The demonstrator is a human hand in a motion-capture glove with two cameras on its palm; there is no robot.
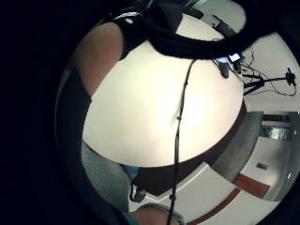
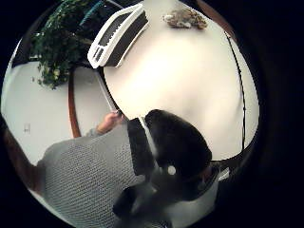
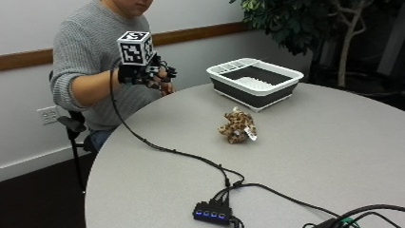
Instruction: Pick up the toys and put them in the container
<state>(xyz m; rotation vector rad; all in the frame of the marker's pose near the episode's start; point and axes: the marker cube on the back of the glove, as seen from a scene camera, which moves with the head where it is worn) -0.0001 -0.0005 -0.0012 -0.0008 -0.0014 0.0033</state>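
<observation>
the gloved right hand [image 3: 147, 73] is raised above the near edge of the round grey table [image 3: 329, 156], in the upper left of the outside frame, well apart from anything it must lift. its fingers appear loosely curled and close on nothing; the glove hides much of them, so this reading is tentative. the bare hand [image 3: 168, 89] rests at the table edge just below it.

step in hand, as judged: the reach toward the toy. to do it well, the hand should travel down and toward the centre of the frame, spread its fingers before arrival, and come over the toy from above so the soft body is taken round its bulk and not by the dangling tag. the black cable on the tabletop runs in front of the toy and should be kept clear of the approach. the lift should then rise above the container's rim before release.

the small brown-and-tan spotted plush toy [image 3: 238, 126] sits upright on the bare tabletop at the centre of the outside frame, with a pale tag at its side. it looks soft and light, and likely to compress when gripped. only this one toy shows.

the white-rimmed, dark-walled rectangular plastic container [image 3: 255, 81] stands beyond the toy in the upper centre, near but apart from it. its interior shows nothing inside.
</observation>
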